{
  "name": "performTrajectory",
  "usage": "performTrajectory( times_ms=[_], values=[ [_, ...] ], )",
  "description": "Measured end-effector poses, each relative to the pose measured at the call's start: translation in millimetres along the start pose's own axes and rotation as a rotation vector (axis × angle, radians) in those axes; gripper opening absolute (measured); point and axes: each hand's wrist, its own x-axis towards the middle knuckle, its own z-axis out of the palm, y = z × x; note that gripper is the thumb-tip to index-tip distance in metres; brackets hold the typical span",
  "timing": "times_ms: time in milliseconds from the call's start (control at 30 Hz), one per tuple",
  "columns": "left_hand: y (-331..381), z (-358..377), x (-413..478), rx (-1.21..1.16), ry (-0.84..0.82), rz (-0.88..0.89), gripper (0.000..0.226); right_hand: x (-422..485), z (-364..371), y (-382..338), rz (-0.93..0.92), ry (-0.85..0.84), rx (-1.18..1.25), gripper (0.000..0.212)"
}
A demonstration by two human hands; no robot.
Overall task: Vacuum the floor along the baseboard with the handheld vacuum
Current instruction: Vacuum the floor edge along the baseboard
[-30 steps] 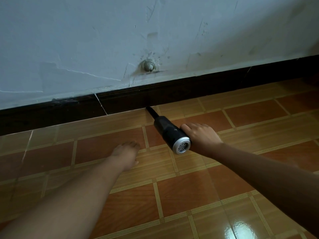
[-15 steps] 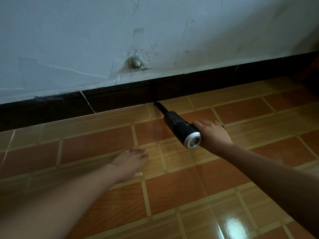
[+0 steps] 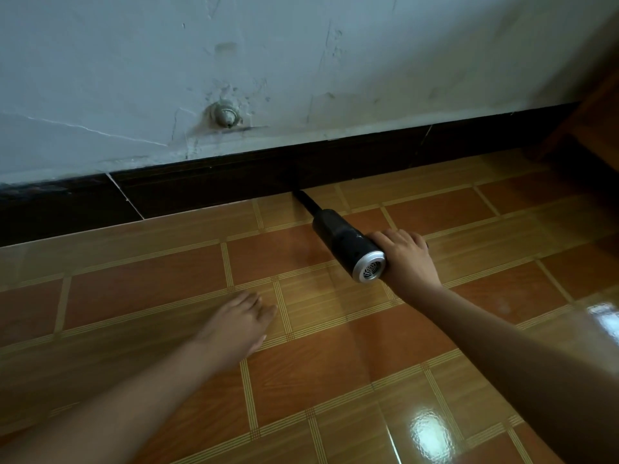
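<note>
Gripping the handheld vacuum (image 3: 345, 242) at its rear end, the right hand (image 3: 407, 259) has its fingers curled over the grip just beside the silver cap (image 3: 368, 266); the grip itself is hidden under the hand. The vacuum lies low and tilted over the floor (image 3: 140, 283), and its nozzle (image 3: 306, 202) reaches the floor's far edge where that meets the baseboard (image 3: 201, 189). Can't tell whether the tip touches, as it's black on black. The left hand (image 3: 239, 321) holds nothing; it rests palm down on the tiles with fingers fairly straight, well apart from the vacuum, and looks like a brace. Handling, my read: the unit is light enough for one hand, with a rigid plastic body that won't flex. The casing looks smooth, so it's probably a bit slippery. The thin nozzle is the weak point, so don't lever it against the baseboard. Hold it at the rear grip as now, not on the barrel, and leave the vent grille in the cap uncovered. The glossy tiles should let the tip slide easily. Count: one vacuum, one nozzle, two hands, one baseboard run with two pale seams visible, and one round fitting (image 3: 224, 113) on the wall (image 3: 301, 61) above it. Some brown woodwork (image 3: 596, 105) stands at the floor's far right corner.
</note>
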Motion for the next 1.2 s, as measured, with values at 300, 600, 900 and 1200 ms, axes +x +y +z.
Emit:
performTrajectory(
  times_ms=[300, 600, 900, 1200],
  values=[
    [3, 26, 6, -0.025, 0.167, -0.072, 0.06, -9, 5, 33, 0.081, 0.031, 0.015, 0.04],
    [1, 28, 9, -0.036, 0.219, -0.077, 0.061, -15, 8, 56, 0.168, 0.08, 0.029, 0.038],
    [-1, 33, 11, -0.04, 0.286, -0.068, 0.063, -14, 11, 47, 0.169, 0.108, 0.065, 0.034],
    [-2, 34, 11, -0.049, 0.329, -0.059, 0.06, -11, 14, 25, 0.068, 0.084, 0.067, 0.036]
  ],
)
